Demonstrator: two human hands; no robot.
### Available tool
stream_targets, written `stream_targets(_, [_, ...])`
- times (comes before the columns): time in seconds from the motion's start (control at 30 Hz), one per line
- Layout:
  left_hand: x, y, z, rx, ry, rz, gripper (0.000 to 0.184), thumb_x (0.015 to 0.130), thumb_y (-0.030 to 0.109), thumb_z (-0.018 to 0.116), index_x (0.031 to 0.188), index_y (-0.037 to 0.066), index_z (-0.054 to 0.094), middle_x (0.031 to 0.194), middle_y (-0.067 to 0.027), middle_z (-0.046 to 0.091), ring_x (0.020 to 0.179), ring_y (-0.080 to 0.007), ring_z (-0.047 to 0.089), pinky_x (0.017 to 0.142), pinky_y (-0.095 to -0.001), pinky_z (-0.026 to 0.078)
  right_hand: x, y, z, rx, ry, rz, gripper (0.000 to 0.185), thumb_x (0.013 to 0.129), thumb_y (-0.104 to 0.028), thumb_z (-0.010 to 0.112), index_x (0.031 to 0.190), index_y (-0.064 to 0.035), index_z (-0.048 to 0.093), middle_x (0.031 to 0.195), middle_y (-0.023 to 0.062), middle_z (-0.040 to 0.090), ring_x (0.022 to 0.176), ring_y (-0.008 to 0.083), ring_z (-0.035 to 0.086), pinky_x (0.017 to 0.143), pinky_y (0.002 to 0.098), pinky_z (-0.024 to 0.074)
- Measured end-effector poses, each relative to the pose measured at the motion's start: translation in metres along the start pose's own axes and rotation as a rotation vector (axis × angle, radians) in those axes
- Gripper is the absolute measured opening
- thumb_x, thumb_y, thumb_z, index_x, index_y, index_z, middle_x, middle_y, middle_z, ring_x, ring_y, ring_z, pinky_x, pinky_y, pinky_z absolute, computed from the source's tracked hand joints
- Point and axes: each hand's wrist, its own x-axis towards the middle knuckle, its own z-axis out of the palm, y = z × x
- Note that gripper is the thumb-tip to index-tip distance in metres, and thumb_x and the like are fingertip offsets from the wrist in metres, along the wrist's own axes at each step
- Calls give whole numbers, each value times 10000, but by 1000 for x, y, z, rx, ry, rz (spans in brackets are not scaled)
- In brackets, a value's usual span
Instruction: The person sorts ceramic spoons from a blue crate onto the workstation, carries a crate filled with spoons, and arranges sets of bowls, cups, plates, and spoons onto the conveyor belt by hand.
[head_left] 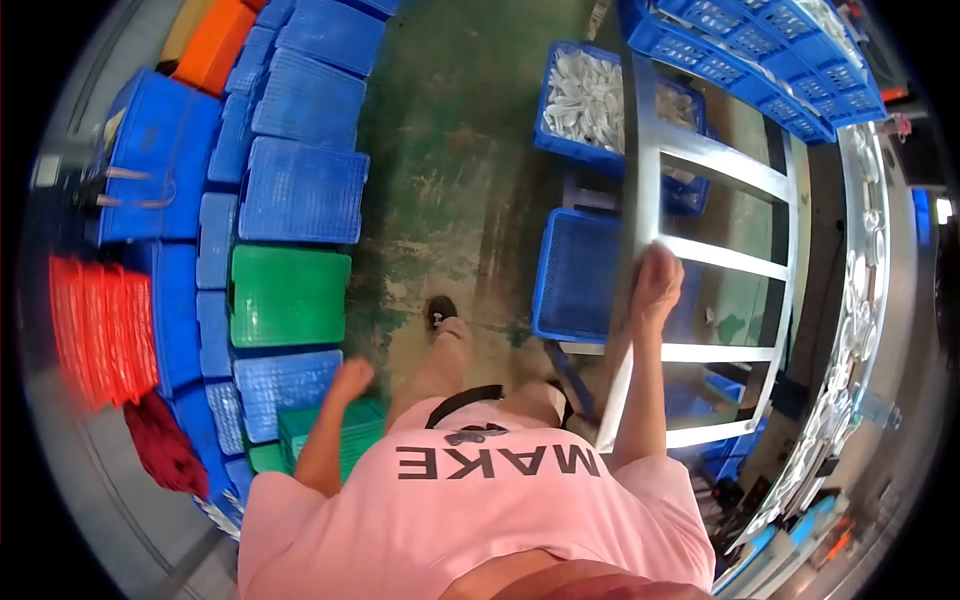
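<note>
My right hand [658, 282] is closed around the long side rail of a silver metal frame [718, 250] with several crossbars. The frame stands at a tilt on my right, over blue crates. My left hand [352, 378] hangs beside the stacked crates at the left, near a blue crate [285, 392] and a green crate [330, 430]. Its fingers look curled together, slightly blurred, with nothing visible in them. Under the frame, partly hidden by it, lie a blue crate [578, 275] without visible contents and another blue crate [542, 140] holding clear, shiny pieces [584, 98].
Closely set blue crates [303, 190] and a green one [290, 296] line the left side. Red stacked trays [100, 330] stand farther left. At upper right are blue perforated crates [735, 50], beside a long surface [862, 260] bearing shiny pieces. Green floor [440, 150] runs between.
</note>
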Motion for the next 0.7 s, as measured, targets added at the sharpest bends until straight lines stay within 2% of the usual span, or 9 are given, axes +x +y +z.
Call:
stream_targets(0.03, [52,5,-42,-94,175,4,249,820,239,470,777,21,582,812,-208,600,770,-371,585,652,-449,462,-5,2,15,-112,27,-38,226,800,-15,528,1014,-59,583,1020,126,573,931,299,522,828,379,394])
stream_targets(0.1, [153,29,-122,-295,478,233,268,838,273,514,814,14,578,718,-156,596,658,-252,575,590,-373,441,3,-24,19,-289,117,-68,258,776,23,507,1013,-47,580,1022,128,567,938,293,523,837,387,379])
stream_targets(0.13, [190,70,-179,-184,399,143,226,851,241,492,835,32,576,782,-181,601,715,-343,581,615,-403,450,8,-37,22,-307,133,-81,294,756,55,478,1010,-49,582,1011,129,566,943,293,523,848,397,370])
stream_targets(0.2, [278,110,-228,-269,552,373,228,831,248,519,925,55,598,791,-166,614,738,-334,597,637,-384,465,19,-55,43,-224,114,-127,351,712,79,472,1018,-52,582,1016,127,564,945,294,525,827,386,407])
stream_targets(0.33, [382,241,-293,-310,510,462,227,796,217,561,957,69,622,860,-140,637,811,-267,618,704,-324,477,44,-58,134,43,-150,56,368,693,60,503,1040,-44,572,1042,142,556,966,317,518,833,365,430])
stream_targets(0.43, [457,322,-286,-467,396,498,232,759,217,567,935,85,641,844,-128,644,805,-260,627,712,-335,483,69,25,248,110,-219,345,454,711,-6,566,1158,-25,490,1120,168,518,1052,361,473,910,389,380])
stream_targets(0.5, [510,368,-268,-566,286,477,257,776,208,610,960,30,628,876,-93,652,811,-150,609,732,-271,466,96,123,334,-22,-114,207,569,737,-69,594,1257,4,375,1206,207,452,1107,382,429,958,404,339])
stream_targets(0.57, [559,392,-233,-656,155,458,336,770,226,631,1041,28,602,952,-94,636,875,-155,592,776,-275,458,145,183,376,-136,-226,440,670,748,-163,624,1299,33,298,1262,260,383,1137,398,401,980,422,318])
stream_targets(0.7, [645,429,-197,-782,81,373,568,732,259,686,1193,-11,491,1099,-151,569,999,-189,550,847,-295,439,239,322,425,-386,-281,407,864,720,-438,630,1339,14,231,1302,291,331,1185,429,349,979,463,305])
